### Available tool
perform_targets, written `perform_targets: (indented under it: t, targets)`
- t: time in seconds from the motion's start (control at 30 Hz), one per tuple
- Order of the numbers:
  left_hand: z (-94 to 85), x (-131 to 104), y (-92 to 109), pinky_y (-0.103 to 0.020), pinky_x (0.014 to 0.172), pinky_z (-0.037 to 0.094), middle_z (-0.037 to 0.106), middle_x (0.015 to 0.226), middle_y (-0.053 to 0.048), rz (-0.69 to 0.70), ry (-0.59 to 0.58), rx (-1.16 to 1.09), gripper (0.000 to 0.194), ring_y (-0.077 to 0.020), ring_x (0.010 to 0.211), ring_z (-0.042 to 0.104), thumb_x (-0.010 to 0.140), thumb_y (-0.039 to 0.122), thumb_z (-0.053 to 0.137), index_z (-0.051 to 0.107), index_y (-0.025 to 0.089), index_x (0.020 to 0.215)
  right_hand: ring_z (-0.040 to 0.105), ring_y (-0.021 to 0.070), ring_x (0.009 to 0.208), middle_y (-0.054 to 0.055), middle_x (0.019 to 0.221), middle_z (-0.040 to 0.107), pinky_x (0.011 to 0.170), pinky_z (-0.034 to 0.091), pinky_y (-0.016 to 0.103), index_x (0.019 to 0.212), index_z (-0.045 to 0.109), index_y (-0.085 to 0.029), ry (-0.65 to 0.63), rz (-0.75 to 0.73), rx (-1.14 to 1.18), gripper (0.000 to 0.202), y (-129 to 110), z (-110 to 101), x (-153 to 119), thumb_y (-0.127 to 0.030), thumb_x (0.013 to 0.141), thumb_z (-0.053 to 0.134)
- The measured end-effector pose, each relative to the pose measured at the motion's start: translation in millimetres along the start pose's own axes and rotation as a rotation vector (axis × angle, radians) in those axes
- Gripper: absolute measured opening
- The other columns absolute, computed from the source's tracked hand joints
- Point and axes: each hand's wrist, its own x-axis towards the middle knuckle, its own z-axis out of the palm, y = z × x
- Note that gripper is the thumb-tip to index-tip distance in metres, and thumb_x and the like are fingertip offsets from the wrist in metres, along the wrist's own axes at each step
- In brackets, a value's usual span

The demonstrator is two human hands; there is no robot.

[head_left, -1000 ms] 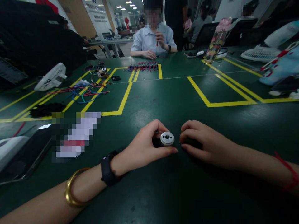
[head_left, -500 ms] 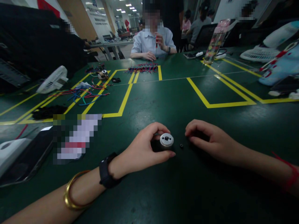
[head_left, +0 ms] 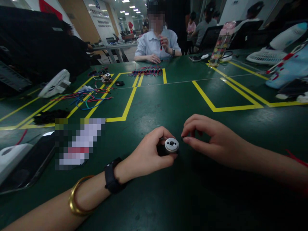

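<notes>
A round silver metal part point(head_left: 171, 145) with a dark centre and small holes in its top face stands on the green table point(head_left: 154, 199). My left hand point(head_left: 149, 154) wraps round it, thumb at the near side and fingers behind. Just to its right, my right hand point(head_left: 214, 139) pinches a small black piece point(head_left: 182, 138) between thumb and forefinger, a little apart from the metal part. The small piece is mostly covered by the fingertips.
Yellow tape point(head_left: 214, 109) marks the table. Coloured wires point(head_left: 89, 96), a white fan point(head_left: 55, 83) and a dark phone-like slab point(head_left: 31, 160) lie left. Across sits a person point(head_left: 157, 46) near a wire bundle point(head_left: 146, 71). A bottle point(head_left: 220, 45) stands back right.
My right hand has picked up the small black piece from the table and moved left towards the metal part. My left thumb has closed in on the metal part.
</notes>
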Motion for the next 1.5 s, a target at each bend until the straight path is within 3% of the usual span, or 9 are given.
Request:
perform_targets:
  t: [0.1,0.37,0.57,0.73,1.5]
  targets:
    - [0.2,0.0,-1.1,-0.028,0.067,0.048,0.058,0.089,0.0,-0.011,0.009,0.008,0.03,-0.0151,0.077,0.058,0.072,0.013,0.069,0.049,0.019,0.093,0.055,0.016,0.084,0.005,0.096,0.057,0.071,0.047,0.028,0.093,0.062,-0.019,0.108,-0.081,0.05,0.007,-11.9,0.0,9.9,-0.018,0.086,0.061]
    - [1.4,0.2,-2.8,-0.025,0.062,0.045,0.057,0.084,0.001,-0.025,0.016,0.003,0.03,-0.0137,0.072,0.056,0.07,0.013,0.068,0.049,0.019,0.091,0.058,0.0171,0.087,0.005,0.1,0.058,0.078,0.048,0.031,0.091,0.065,-0.02,0.015,-0.082,0.062,0.006,-20.2,7.3,18.2,-0.02,0.086,0.062]
    - [-0.5,0.7,-0.3,-0.028,0.069,0.049,0.06,0.09,-0.001,-0.01,-0.007,-0.011,0.029,-0.0158,0.079,0.059,0.071,0.011,0.069,0.052,0.019,0.093,0.058,0.016,0.076,0.004,0.093,0.062,0.065,0.048,0.029,0.093,0.064,-0.02,0.104,0.109,0.129,0.009,-8.0,0.7,6.1,-0.026,0.087,0.061]
    - [-1.8,0.4,2.1,-0.031,0.075,0.05,0.061,0.094,-0.003,-0.01,-0.016,0.006,0.028,-0.0175,0.084,0.061,0.073,0.012,0.068,0.053,0.018,0.096,0.061,0.0181,0.079,0.003,0.086,0.065,0.068,0.049,0.031,0.091,0.064,-0.021,0.092,0.225,0.161,0.01,13.8,6.0,-11.5,-0.029,0.09,0.057]
    - [-0.1,-0.1,0.3,-0.029,0.075,0.05,0.061,0.095,-0.002,-0.005,-0.014,-0.031,0.03,-0.0159,0.085,0.06,0.073,0.011,0.068,0.054,0.017,0.099,0.057,0.0159,0.085,0.003,0.097,0.059,0.073,0.047,0.03,0.092,0.065,-0.02,-0.055,0.112,0.063,0.008,19.4,17.1,-16.6,-0.022,0.089,0.057]
